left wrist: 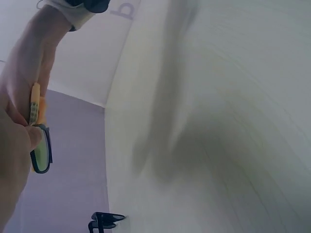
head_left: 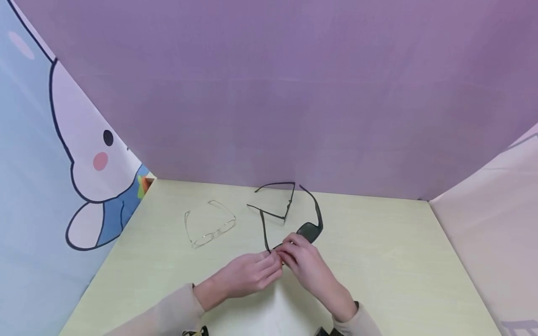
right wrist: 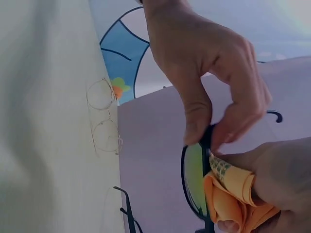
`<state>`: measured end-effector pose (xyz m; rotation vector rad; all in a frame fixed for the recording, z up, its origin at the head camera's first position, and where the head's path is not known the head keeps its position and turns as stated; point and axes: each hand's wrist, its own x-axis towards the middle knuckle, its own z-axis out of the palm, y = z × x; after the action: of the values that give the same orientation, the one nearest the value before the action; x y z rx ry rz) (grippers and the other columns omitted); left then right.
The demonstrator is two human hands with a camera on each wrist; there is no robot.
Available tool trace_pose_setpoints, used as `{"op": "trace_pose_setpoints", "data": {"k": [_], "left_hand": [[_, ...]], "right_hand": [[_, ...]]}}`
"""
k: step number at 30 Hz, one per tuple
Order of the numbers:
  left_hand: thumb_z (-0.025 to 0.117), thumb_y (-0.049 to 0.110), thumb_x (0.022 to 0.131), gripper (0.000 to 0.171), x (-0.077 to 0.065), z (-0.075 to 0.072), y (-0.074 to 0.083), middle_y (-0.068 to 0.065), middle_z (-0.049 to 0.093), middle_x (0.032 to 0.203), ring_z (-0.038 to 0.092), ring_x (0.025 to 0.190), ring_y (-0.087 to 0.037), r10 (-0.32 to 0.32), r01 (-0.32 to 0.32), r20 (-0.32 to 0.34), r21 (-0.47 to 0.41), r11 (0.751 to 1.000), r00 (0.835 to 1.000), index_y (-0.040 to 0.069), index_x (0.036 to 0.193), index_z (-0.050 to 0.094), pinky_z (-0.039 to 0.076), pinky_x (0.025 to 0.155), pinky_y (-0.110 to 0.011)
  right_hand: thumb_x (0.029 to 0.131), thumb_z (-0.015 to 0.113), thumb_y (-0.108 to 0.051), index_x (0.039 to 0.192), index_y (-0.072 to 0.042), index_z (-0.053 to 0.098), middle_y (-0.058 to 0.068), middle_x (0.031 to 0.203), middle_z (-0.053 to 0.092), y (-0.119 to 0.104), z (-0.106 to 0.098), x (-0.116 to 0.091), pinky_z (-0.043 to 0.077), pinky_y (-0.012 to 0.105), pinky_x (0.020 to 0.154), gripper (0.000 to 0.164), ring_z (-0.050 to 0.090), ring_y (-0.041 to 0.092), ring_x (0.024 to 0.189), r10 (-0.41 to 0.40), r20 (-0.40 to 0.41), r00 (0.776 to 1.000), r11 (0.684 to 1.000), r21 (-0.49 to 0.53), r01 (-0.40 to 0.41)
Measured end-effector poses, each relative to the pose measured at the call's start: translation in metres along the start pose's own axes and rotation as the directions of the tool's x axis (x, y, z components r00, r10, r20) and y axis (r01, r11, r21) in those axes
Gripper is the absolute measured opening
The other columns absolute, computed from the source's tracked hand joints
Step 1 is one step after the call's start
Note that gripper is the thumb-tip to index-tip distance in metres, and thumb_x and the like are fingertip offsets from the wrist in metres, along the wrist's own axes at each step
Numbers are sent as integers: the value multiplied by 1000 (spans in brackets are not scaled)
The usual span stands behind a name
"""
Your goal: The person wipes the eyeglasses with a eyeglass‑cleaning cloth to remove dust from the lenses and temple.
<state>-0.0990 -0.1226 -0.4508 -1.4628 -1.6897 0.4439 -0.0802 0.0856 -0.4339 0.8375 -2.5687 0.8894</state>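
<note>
Both hands hold a pair of dark sunglasses (head_left: 309, 231) over the near part of the table, with the temples unfolded and pointing away. My left hand (head_left: 252, 274) pinches one end of the frame between thumb and fingers, as the right wrist view shows. In my right hand (head_left: 304, 263) is an orange cloth (right wrist: 228, 191) with a dark printed patch, bunched up against a lens (right wrist: 194, 177). That lens shows yellow-green from this side. Part of the cloth is hidden by the fingers.
Thin wire-framed glasses (head_left: 214, 235) lie open on the table at the left. Behind the hands lie black-framed glasses (head_left: 290, 200), also open. The pale table (head_left: 391, 261) ends at a purple cloth wall (head_left: 269, 107), with a cartoon-printed cloth (head_left: 101, 186) along the left.
</note>
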Motion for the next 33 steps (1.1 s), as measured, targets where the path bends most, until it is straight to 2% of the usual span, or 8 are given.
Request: {"op": "trace_pose_setpoints", "data": {"k": [4,9,12,15,20,25,30,33], "left_hand": [[33,3,101,30,0,1,2,-4,68,108,63,103,-16,-19,19,11,-13,1000,1000,12,102,61,55,92,-23],[33,3,101,29,2,1,4,-3,67,104,63,100,-17,-84,85,48,-26,996,995,13,99,61,54,91,-24],[34,3,100,29,4,0,4,-1,68,104,63,101,-16,-105,107,69,-36,994,992,14,99,61,54,93,-23],[35,4,101,29,3,0,2,-1,69,106,63,103,-15,-89,92,76,-40,995,993,15,100,61,53,94,-23],[40,6,102,25,0,3,-3,1,69,109,63,105,-12,3,-1,55,-33,999,998,17,102,63,52,97,-21],[40,7,102,25,-1,4,-5,1,70,109,63,105,-12,47,-46,29,-21,999,998,18,102,63,52,97,-21],[27,1,104,37,-2,3,-4,0,69,108,63,104,-13,26,-24,53,-41,999,998,17,101,61,53,95,-21],[28,1,104,36,-3,2,-3,0,69,108,63,104,-13,14,-10,76,-56,998,997,16,101,61,53,94,-21]], "right_hand": [[86,79,2,94,-7,78,1,94,65,1,5,3,57,23,72,13,61,15,87,-27,-44,999,997,-77,23],[82,83,3,90,-4,77,0,90,57,1,7,2,54,23,64,13,56,15,81,-5,-134,991,980,-196,-21],[85,80,4,92,-3,76,1,91,54,-2,4,1,53,21,63,11,56,13,79,14,-95,995,989,-146,-27],[90,73,6,97,-2,75,1,95,56,-4,-3,0,53,20,64,10,57,9,78,36,5,999,999,-4,-36],[96,66,5,105,-4,75,-1,101,60,0,-9,1,53,20,69,15,56,6,82,19,137,990,992,124,-36],[92,70,6,101,-5,77,1,97,62,5,-2,5,55,21,71,16,60,10,84,-14,114,993,996,92,3],[87,74,9,97,-1,78,2,91,60,3,2,5,53,23,67,15,58,14,82,19,27,999,999,-28,-18],[87,73,10,95,2,77,2,88,58,1,0,5,51,21,62,12,55,12,77,55,30,998,997,-56,-53]]}}
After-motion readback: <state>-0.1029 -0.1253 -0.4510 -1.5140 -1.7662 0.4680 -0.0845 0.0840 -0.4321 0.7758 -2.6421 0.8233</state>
